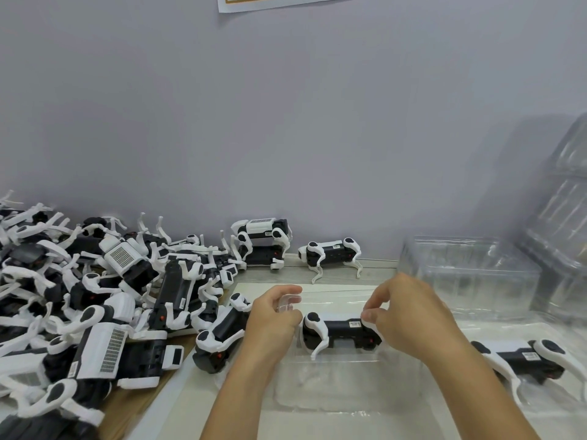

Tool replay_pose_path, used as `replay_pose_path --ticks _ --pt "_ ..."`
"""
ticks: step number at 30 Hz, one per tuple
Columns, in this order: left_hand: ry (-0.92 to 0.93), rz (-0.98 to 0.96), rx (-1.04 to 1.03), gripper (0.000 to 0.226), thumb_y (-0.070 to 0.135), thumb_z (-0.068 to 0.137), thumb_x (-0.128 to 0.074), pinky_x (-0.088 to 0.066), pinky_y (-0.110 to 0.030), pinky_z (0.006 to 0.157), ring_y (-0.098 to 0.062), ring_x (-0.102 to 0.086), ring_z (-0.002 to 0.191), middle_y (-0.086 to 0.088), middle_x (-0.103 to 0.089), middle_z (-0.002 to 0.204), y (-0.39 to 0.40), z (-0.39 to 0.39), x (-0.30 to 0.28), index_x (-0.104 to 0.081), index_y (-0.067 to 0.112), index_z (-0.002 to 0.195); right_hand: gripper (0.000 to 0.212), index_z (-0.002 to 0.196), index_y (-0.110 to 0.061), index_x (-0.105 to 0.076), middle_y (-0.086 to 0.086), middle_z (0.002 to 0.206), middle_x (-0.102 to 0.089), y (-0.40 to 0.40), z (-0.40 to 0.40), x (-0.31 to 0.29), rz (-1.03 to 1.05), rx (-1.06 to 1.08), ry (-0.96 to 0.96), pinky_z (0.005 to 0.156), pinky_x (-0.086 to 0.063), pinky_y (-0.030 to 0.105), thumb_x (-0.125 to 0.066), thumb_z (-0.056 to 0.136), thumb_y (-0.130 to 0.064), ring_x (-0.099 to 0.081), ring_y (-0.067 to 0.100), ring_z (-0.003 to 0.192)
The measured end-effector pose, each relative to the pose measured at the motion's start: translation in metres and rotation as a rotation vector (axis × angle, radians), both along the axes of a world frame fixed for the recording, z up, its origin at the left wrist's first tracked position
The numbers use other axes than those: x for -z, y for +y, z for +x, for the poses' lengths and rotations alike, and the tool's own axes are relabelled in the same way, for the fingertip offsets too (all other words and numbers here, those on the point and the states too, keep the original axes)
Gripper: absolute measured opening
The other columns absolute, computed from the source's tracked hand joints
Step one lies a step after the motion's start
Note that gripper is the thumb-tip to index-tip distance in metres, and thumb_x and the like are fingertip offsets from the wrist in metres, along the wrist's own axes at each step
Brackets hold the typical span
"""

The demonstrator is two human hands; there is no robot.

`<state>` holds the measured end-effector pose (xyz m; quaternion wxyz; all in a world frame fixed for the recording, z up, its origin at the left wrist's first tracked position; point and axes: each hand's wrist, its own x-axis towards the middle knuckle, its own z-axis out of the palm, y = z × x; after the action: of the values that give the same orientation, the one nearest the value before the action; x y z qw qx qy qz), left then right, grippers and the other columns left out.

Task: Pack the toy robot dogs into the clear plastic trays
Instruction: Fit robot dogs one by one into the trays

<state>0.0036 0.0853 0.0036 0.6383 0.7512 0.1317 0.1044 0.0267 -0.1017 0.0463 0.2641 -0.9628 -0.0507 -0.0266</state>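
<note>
A black-and-white toy robot dog (336,335) lies on its side in a clear plastic tray (333,389) at the centre. My right hand (409,315) pinches the dog's rear end with thumb and fingertips. My left hand (273,315) curls around the tray's clear upper-left edge, just left of the dog's head. A second dog (524,360) lies in a clear tray at the right. Another dog (219,338) lies partly behind my left wrist.
A big heap of toy dogs (95,296) covers the table's left side. Two stacked dogs (263,242) and one standing dog (333,255) sit by the grey wall. Stacks of clear trays (470,274) fill the right rear. A white sheet (317,289) lies under the trays.
</note>
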Motion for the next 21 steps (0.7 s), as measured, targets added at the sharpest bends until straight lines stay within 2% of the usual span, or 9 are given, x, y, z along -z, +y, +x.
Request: replay_pose_path --ticks 2,4,7,9,11,13,15,18,21 --pt "0.001 0.000 0.002 0.044 -0.008 0.084 -0.051 -0.044 -0.016 0.075 -0.002 -0.060 0.103 0.005 -0.067 0.111 0.000 0.000 0.000 -0.068 0.026 0.106 0.012 0.076 -0.032 -0.072 -0.011 0.097 -0.057 -0.001 0.000 0.000 0.010 -0.037 0.004 0.096 -0.046 0.039 -0.071 0.088 -0.034 -0.054 0.017 0.108" --pt "-0.003 -0.003 0.002 0.043 -0.008 0.084 -0.051 -0.044 -0.016 0.075 -0.002 -0.060 0.103 0.005 -0.067 0.110 0.000 0.000 0.000 -0.068 0.026 0.106 0.004 0.088 -0.034 -0.071 -0.008 0.116 -0.053 -0.004 0.001 0.001 0.001 -0.085 0.002 0.101 -0.042 0.041 -0.069 0.089 -0.036 -0.049 0.018 0.118" --pt "-0.007 -0.008 -0.006 0.042 -0.007 0.085 -0.052 -0.046 -0.018 0.076 -0.005 -0.062 0.102 0.005 -0.068 0.110 0.000 0.001 0.001 -0.068 0.026 0.106 0.019 0.108 -0.041 -0.062 -0.011 0.127 -0.043 -0.001 0.002 0.002 0.022 -0.151 -0.036 0.107 -0.033 0.042 -0.067 0.090 -0.042 -0.040 0.014 0.128" --pt "-0.011 -0.011 -0.014 0.042 -0.008 0.084 -0.052 -0.048 -0.023 0.080 -0.009 -0.063 0.102 0.003 -0.068 0.109 0.000 0.002 0.002 -0.069 0.025 0.104 0.020 0.107 -0.042 -0.063 -0.016 0.123 -0.044 0.014 -0.002 0.002 0.078 -0.212 -0.115 0.108 -0.030 0.039 -0.068 0.088 -0.045 -0.039 0.007 0.126" --pt "-0.014 -0.015 -0.023 0.043 -0.009 0.083 -0.050 -0.051 -0.028 0.085 -0.013 -0.064 0.102 0.000 -0.069 0.109 0.000 0.004 0.003 -0.069 0.023 0.103 0.015 0.101 -0.041 -0.068 -0.021 0.111 -0.052 0.035 -0.009 0.005 0.129 -0.305 -0.160 0.104 -0.035 0.036 -0.070 0.087 -0.044 -0.046 0.003 0.116" --pt "-0.010 -0.028 -0.032 0.044 -0.011 0.083 -0.048 -0.054 -0.031 0.083 -0.016 -0.066 0.102 -0.001 -0.069 0.109 0.001 0.004 0.004 -0.069 0.022 0.103 0.009 0.094 -0.036 -0.073 -0.015 0.096 -0.064 0.051 -0.016 0.008 0.118 -0.372 -0.156 0.091 -0.046 0.035 -0.069 0.086 -0.034 -0.057 0.008 0.098" --pt "-0.004 -0.018 -0.034 0.045 -0.011 0.083 -0.046 -0.055 -0.030 0.082 -0.014 -0.065 0.101 0.001 -0.069 0.108 0.001 0.005 0.004 -0.069 0.023 0.103 0.013 0.091 -0.029 -0.074 -0.005 0.088 -0.068 0.056 -0.017 0.012 0.052 -0.363 -0.175 0.079 -0.052 0.038 -0.064 0.085 -0.024 -0.061 0.018 0.087" --pt "-0.006 0.002 -0.028 0.046 -0.010 0.083 -0.046 -0.050 -0.020 0.077 -0.005 -0.064 0.096 0.005 -0.069 0.107 0.001 0.006 0.005 -0.069 0.025 0.102 0.017 0.092 -0.029 -0.075 -0.002 0.087 -0.071 0.054 -0.015 0.013 0.029 -0.314 -0.167 0.074 -0.054 0.038 -0.061 0.085 -0.023 -0.062 0.020 0.087" --pt "-0.005 0.006 -0.023 0.045 -0.009 0.084 -0.046 -0.049 -0.019 0.075 -0.004 -0.063 0.095 0.006 -0.068 0.107 0.001 0.005 0.004 -0.068 0.026 0.102 0.018 0.093 -0.029 -0.075 -0.002 0.089 -0.072 0.052 -0.015 0.013 0.037 -0.323 -0.132 0.076 -0.056 0.038 -0.060 0.085 -0.023 -0.063 0.019 0.089"
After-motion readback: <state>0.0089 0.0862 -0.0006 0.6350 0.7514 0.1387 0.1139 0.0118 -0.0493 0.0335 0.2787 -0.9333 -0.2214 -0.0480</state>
